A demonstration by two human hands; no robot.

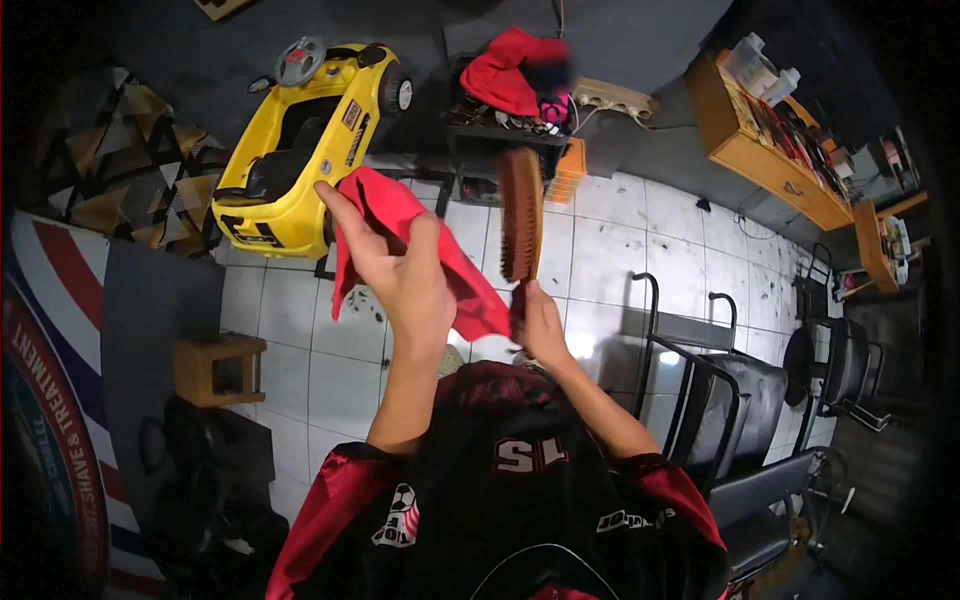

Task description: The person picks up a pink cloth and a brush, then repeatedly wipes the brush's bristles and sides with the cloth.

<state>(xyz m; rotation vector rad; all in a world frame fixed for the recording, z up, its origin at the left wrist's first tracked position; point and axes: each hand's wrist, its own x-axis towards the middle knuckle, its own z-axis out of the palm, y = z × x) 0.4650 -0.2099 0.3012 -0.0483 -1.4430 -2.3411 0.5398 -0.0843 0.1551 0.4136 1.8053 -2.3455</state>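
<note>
My left hand (pixel 398 272) is raised in front of my chest, closed on a red cloth (pixel 392 199) that spreads out behind the fingers and hangs down toward the right. One finger points up along the cloth's upper left edge. My right hand (pixel 543 326) grips the dark handle of a wooden brush (pixel 521 215). The brush stands nearly upright, its brown bristles facing left toward the cloth. A lower corner of the cloth reaches close to the brush handle.
A yellow toy car (pixel 300 160) stands ahead on the left. Behind the brush is a dark cart (pixel 505 140) with red fabric (pixel 505 75) on top. Black chairs (pixel 735 410) line the right, below a wooden counter (pixel 745 130). A brown stool (pixel 218 370) is at left. Hair clippings dot the tiles.
</note>
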